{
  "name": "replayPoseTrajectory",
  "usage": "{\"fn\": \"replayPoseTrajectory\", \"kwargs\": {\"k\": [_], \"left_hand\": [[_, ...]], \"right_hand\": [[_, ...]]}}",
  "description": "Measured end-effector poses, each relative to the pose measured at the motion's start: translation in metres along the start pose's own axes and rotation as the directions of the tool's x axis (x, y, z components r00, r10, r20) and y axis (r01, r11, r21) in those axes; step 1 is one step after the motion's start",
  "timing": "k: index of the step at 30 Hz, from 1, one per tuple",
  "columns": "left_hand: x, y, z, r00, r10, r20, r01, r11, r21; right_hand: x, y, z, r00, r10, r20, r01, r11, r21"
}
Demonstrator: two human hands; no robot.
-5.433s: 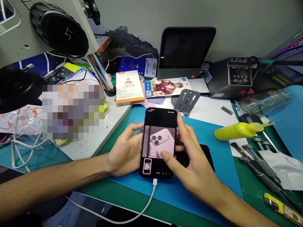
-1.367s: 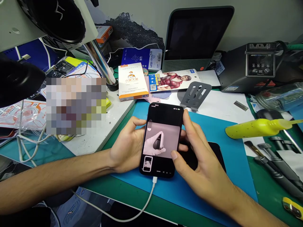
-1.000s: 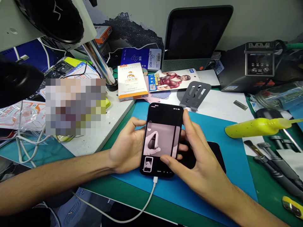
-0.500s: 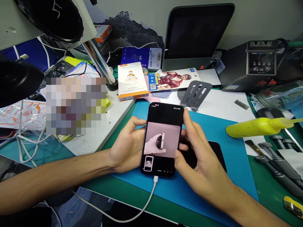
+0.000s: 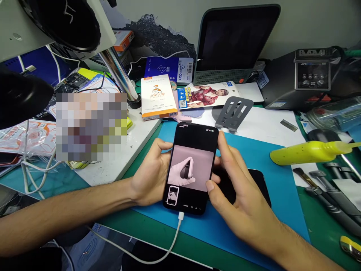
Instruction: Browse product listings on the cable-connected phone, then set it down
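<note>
A lit smartphone (image 5: 191,169) is held upright, slightly tilted, between both hands above a blue mat (image 5: 282,188). My left hand (image 5: 153,173) grips its left side, thumb along the edge and the other fingers hidden behind. My right hand (image 5: 239,188) has its fingers and thumb on the right edge. The screen shows a picture of a gloved hand holding a phone, with a small thumbnail below. A white charging cable (image 5: 176,239) is plugged into the bottom. Partly behind my right hand, a second dark phone (image 5: 261,184) lies on the mat.
A grey phone stand (image 5: 235,113) and a white-and-orange box (image 5: 158,96) stand behind. At right are a yellow squeeze bottle (image 5: 304,152), a brush (image 5: 303,176) and dark tools. A large dark screen (image 5: 235,41) leans at the back. A metal post (image 5: 120,77) rises at left.
The phone's lower end has swung slightly left, and its cable with it. The picture on the screen now shows the pictured phone at another angle. Both hands keep hold.
</note>
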State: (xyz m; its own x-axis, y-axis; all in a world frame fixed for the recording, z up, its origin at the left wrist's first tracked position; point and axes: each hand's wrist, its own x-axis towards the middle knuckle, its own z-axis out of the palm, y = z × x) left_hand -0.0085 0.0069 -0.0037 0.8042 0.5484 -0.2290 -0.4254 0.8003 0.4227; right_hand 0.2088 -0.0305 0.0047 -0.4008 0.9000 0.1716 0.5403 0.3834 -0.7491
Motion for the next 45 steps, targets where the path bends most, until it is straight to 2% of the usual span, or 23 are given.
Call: {"fn": "replayPoseTrajectory", "kwargs": {"k": [5,10,15,21,25,31,35,39,45], "left_hand": [[0.001,0.000,0.001,1.000,-0.008,-0.010,0.009,0.999,0.045],[0.000,0.000,-0.004,0.996,0.008,0.088,-0.004,0.999,-0.041],[-0.002,-0.003,-0.006,0.987,0.029,0.161,-0.024,0.999,-0.033],[-0.001,-0.002,-0.004,0.991,0.011,0.132,-0.009,1.000,-0.017],[0.001,-0.001,-0.002,0.997,-0.005,0.081,0.004,1.000,0.009],[-0.001,-0.001,-0.002,0.988,0.022,0.154,-0.014,0.998,-0.059],[-0.002,-0.003,-0.004,0.985,0.027,0.171,-0.018,0.998,-0.057],[0.000,-0.003,-0.003,0.995,0.013,0.104,-0.011,1.000,-0.021],[0.000,0.002,0.008,0.992,-0.034,-0.123,0.042,0.998,0.057]], "right_hand": [[-0.001,0.001,0.000,1.000,0.009,-0.005,-0.009,1.000,-0.012],[0.001,0.001,0.000,1.000,0.021,-0.002,-0.020,1.000,0.016],[0.003,0.001,0.001,1.000,0.001,0.003,-0.001,1.000,0.024],[0.003,0.001,0.004,0.998,0.034,-0.048,-0.036,0.999,-0.028],[0.003,0.000,0.002,0.999,0.040,-0.037,-0.040,0.999,-0.005],[0.000,0.002,0.001,0.999,0.034,0.004,-0.034,0.997,0.070],[0.000,0.003,0.000,1.000,0.018,0.008,-0.018,0.999,0.028],[-0.001,0.002,-0.001,1.000,0.015,0.003,-0.015,0.999,0.031],[-0.002,0.000,-0.001,1.000,-0.009,0.011,0.009,1.000,0.017]]}}
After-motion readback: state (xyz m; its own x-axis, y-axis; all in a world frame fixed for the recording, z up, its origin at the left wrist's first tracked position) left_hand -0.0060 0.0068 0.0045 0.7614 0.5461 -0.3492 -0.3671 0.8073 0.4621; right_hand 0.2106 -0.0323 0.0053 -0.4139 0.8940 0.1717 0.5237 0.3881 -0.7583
